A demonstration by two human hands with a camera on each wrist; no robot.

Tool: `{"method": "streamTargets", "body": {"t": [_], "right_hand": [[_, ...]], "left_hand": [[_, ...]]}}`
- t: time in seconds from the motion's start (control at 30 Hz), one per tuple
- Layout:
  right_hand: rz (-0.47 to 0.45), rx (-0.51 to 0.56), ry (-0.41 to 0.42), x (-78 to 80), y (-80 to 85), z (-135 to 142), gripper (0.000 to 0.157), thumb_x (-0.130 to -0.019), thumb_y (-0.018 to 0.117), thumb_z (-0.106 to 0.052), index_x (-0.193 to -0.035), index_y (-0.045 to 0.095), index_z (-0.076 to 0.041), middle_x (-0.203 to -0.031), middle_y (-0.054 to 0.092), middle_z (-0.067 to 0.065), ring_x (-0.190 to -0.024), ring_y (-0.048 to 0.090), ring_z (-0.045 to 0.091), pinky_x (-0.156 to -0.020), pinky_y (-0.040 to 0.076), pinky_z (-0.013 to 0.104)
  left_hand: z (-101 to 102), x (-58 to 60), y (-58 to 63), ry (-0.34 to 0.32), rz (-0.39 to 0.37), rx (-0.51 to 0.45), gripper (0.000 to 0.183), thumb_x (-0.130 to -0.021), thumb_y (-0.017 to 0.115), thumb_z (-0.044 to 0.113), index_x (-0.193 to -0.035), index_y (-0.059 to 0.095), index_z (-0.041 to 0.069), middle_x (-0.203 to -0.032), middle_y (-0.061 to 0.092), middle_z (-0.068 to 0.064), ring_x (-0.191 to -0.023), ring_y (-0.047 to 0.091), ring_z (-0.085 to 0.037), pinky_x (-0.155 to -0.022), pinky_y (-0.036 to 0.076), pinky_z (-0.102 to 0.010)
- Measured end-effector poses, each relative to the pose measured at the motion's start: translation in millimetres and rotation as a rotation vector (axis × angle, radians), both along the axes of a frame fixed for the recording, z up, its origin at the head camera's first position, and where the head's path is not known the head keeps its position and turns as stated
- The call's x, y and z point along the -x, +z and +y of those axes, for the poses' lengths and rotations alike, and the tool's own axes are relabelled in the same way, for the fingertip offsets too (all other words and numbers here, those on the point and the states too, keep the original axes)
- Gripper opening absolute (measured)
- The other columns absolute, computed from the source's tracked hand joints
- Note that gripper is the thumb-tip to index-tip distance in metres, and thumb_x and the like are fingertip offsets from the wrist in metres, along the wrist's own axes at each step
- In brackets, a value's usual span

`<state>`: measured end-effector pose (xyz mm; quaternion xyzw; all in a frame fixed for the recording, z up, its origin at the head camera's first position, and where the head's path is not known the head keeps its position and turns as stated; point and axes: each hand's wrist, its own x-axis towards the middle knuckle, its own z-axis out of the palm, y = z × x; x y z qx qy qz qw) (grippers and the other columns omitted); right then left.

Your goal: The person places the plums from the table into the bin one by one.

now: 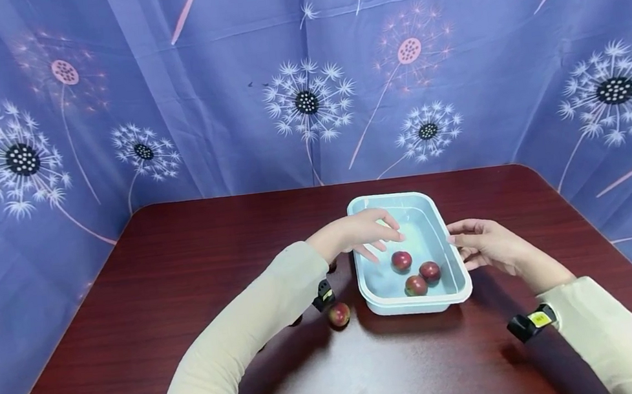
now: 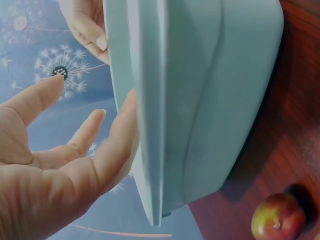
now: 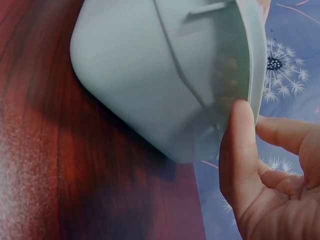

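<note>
A pale blue plastic basin (image 1: 416,302) stands on the table, with three dark red plums (image 1: 416,286) lying in its near half. My left hand (image 1: 368,230) hovers over the basin's left side, its fingers loosely spread and nothing held. In the left wrist view, fingers (image 2: 117,145) of that hand appear close to the rim; whether they touch it I cannot tell. At the right rim my right hand (image 1: 488,245) holds the basin's edge, thumb (image 3: 240,145) against the rim and the other fingers around it. One red-and-yellow plum (image 1: 338,314) lies on the table left of the basin.
More plums, such as one dark plum (image 1: 332,266), show partly behind my left forearm. The reddish-brown wooden table (image 1: 209,235) ends at a blue curtain (image 1: 235,102) with dandelion prints. Each wrist carries a black strap (image 1: 523,327).
</note>
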<state>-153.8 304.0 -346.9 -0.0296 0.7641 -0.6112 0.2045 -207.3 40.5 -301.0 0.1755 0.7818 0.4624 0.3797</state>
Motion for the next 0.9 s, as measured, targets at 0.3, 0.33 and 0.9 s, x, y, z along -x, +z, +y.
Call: {"method": "streamTargets", "body": {"t": [0.3,0.33,0.9], "right_hand": [[-0.001,-0.029,0.002,1.1,-0.6,0.6,0.055,-0.098,0.05,-0.015,-0.137,0.026,0.016,-0.084,0.065,-0.003,-0.068,0.063,0.009,-0.067,0.058,0.031],[0.0,-0.028,0.003,1.2,-0.9,0.3,0.055,-0.098,0.05,-0.015,-0.137,0.026,0.016,-0.084,0.065,-0.003,-0.068,0.063,0.009,-0.067,0.058,0.031],[0.001,-0.012,0.006,1.1,-1.7,1.1,0.055,-0.098,0.05,-0.014,-0.137,0.026,0.016,-0.084,0.065,-0.003,-0.068,0.063,0.009,-0.066,0.058,0.03]], "left_hand": [[-10.7,-9.9,5.5,-0.007,0.012,-0.024,0.037,-0.092,0.062,0.02,-0.124,0.051,0.006,-0.121,0.059,-0.008,-0.12,0.054,-0.036,-0.082,0.055,-0.039],[-12.1,-11.5,6.0,-0.004,0.014,-0.026,0.037,-0.092,0.062,0.02,-0.123,0.051,0.006,-0.12,0.06,-0.009,-0.12,0.053,-0.036,-0.081,0.055,-0.038],[-42.0,-30.5,1.5,-0.078,0.621,-0.067,0.025,-0.088,0.066,0.01,-0.111,0.058,0.004,-0.111,0.062,-0.011,-0.1,0.064,-0.022,-0.086,0.05,-0.021]]}}
